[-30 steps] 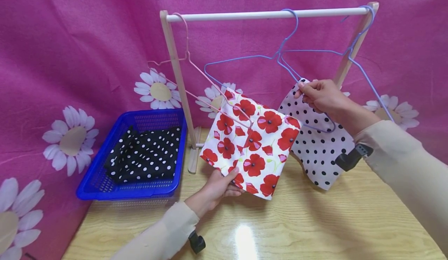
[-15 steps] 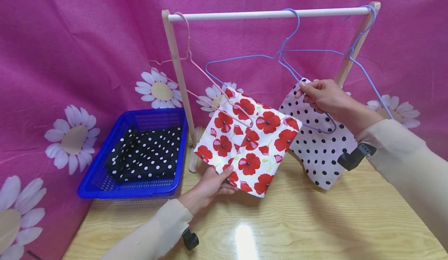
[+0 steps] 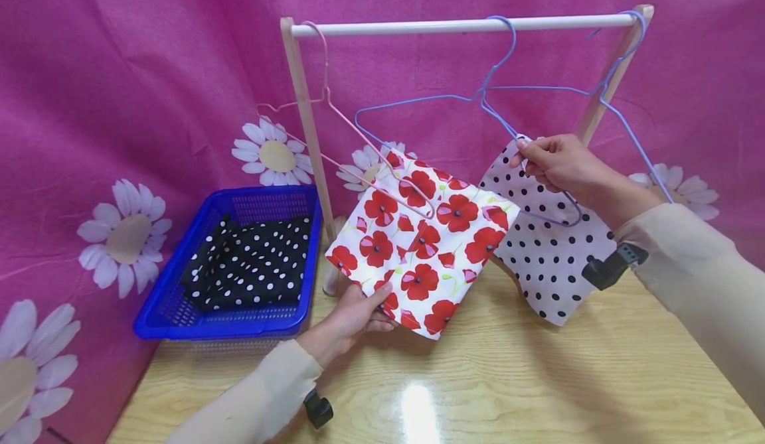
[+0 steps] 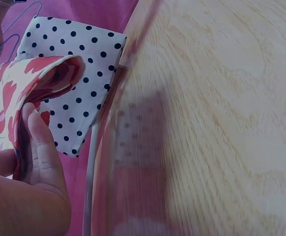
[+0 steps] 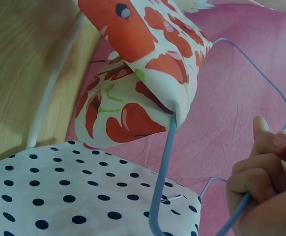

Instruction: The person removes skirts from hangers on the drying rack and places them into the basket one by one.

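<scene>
A white cloth with red poppies (image 3: 421, 248) hangs over the lower bar of the middle blue wire hanger (image 3: 418, 102); in the right wrist view, the hanger's bar (image 5: 164, 162) comes out of the cloth's fold. My left hand (image 3: 352, 318) pinches the cloth's lower edge, thumb in front and fingers behind. In the left wrist view the cloth's open fold (image 4: 59, 78) curls above the fingers. My right hand (image 3: 562, 165) grips the right arm of the same hanger, its fingers curled round the wire (image 5: 236, 214). The hanger's hook sits on the rack's rail (image 3: 406, 28).
A pink hanger (image 3: 326, 59) overlaps the poppy cloth in front. Behind my right hand, a white cloth with black dots (image 3: 538, 258) hangs near another blue hanger (image 3: 633, 140). At left stands a blue basket (image 3: 224, 331) holding a black cloth with white dots (image 3: 263, 265).
My left hand has drawn the poppy cloth's lower edge a little to the left. My right hand keeps its grip on the hanger. The whole view has shifted slightly.
</scene>
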A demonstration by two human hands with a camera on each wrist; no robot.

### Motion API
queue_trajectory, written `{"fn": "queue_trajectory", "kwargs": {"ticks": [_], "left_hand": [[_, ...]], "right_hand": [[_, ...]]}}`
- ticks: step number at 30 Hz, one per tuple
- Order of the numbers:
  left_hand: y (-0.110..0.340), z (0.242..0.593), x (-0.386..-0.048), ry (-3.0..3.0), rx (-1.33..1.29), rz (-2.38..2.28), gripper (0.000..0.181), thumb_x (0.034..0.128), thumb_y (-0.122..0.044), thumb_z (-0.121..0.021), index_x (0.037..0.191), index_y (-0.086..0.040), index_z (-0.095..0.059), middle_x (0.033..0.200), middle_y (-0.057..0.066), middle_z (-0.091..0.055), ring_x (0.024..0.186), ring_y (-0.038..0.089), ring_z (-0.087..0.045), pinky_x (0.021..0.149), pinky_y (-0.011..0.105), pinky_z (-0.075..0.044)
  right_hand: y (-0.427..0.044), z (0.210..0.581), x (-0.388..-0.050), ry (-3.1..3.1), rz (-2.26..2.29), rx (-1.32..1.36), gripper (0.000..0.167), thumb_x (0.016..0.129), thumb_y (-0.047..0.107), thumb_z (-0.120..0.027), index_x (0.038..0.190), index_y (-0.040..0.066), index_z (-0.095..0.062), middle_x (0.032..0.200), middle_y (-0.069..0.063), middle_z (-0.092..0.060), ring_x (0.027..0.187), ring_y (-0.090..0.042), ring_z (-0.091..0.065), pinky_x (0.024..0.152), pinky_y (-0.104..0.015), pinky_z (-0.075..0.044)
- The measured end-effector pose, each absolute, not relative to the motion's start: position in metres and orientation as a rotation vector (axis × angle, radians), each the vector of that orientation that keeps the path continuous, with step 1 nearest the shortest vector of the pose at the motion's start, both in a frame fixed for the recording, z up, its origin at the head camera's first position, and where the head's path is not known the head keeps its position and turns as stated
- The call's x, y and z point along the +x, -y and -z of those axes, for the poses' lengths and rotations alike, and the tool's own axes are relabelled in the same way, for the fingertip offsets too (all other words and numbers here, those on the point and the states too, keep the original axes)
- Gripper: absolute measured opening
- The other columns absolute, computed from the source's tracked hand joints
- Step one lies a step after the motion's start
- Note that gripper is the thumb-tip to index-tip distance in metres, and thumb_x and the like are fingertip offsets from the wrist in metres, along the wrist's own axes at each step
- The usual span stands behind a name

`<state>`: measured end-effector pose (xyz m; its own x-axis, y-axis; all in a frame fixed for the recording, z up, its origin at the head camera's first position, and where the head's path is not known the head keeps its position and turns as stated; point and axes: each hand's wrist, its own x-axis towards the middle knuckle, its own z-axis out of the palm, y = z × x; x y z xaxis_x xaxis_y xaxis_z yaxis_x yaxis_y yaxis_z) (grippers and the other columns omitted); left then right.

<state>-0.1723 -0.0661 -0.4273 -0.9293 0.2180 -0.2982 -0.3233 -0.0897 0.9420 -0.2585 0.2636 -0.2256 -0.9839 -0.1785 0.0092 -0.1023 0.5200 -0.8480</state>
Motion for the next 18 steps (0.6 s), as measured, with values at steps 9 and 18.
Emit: {"fn": "queue_trajectory", "kwargs": {"ticks": [9,18], "left_hand": [[0.0705,0.4242,-0.1709,-1.866,-0.156,-2.054,0.045,0.1020,-0.028,-0.061,0.136,0.000,-0.050,0.102,0.015,-0.077,0.064,0.012,-0.071,0.064,0.025,-0.062],[0.0712,0.4235,-0.1681,-1.860,-0.169,-2.050,0.046,0.1022,-0.028,-0.060,0.136,0.000,-0.049,0.103,0.016,-0.077,0.064,0.012,-0.071,0.064,0.026,-0.062]], "right_hand": [[-0.2671,0.2230,-0.2595,-2.682,1.441,-0.236,0.038,0.108,0.038,-0.044,0.081,0.028,-0.070,0.061,0.011,-0.043,0.053,-0.003,-0.032,0.046,-0.022,-0.028],[-0.2675,0.2227,-0.2586,-2.692,1.433,-0.224,0.038,0.107,0.039,-0.045,0.080,0.029,-0.070,0.062,0.011,-0.044,0.053,-0.003,-0.032,0.046,-0.022,-0.029]]}}
